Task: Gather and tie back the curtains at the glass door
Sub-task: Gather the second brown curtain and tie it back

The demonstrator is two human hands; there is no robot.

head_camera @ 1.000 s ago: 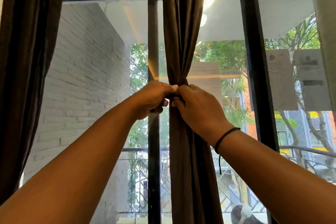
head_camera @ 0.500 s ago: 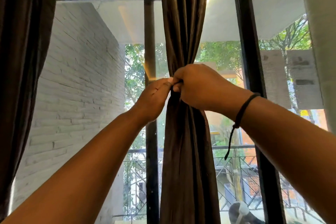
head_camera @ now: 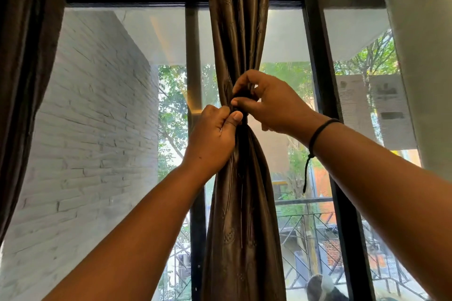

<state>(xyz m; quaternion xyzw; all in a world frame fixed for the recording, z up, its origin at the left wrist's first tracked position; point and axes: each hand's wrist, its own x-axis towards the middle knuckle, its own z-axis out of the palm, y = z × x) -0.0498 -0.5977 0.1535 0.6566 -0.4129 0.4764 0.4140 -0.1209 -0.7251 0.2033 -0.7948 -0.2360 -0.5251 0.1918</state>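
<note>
**Both hands at the curtain's waist**

Left hand (head_camera: pixel 212 138) is curled at the narrowest part of the curtain (head_camera: pixel 241 215), thumb up and pressed on the dark tie (head_camera: pixel 241 102), fingers pinching the cloth just under it. My right hand (head_camera: pixel 270 102) comes in from the other side, a little higher, thumb and forefinger pinching the tie where it bunches into a small dark lump; the other fingers are loosely bent behind. The two hands nearly touch at the thumbs.

The curtain hangs straight down in front of me, long axis upright, running from the top of the view to the bottom. It is gathered into one rope-like bundle, tightest at my hands and flaring out above and below, so it has an hourglass shape. The cloth is brown with a satin sheen, deep lengthwise folds, and a faint raised pattern low down. It hangs in front of the glass door (head_camera: pixel 288 39), just right of a black upright bar in the frame (head_camera: pixel 195 215).

A second curtain (head_camera: pixel 27 68), darker and duller, hangs along the left edge. Round my right wrist is a thin black cord band (head_camera: pixel 318 133) with a loose end dangling. Through the glass I see a white wall (head_camera: pixel 97 117) of rough, uneven bricks, a metal railing (head_camera: pixel 305 217) and green trees.
</note>
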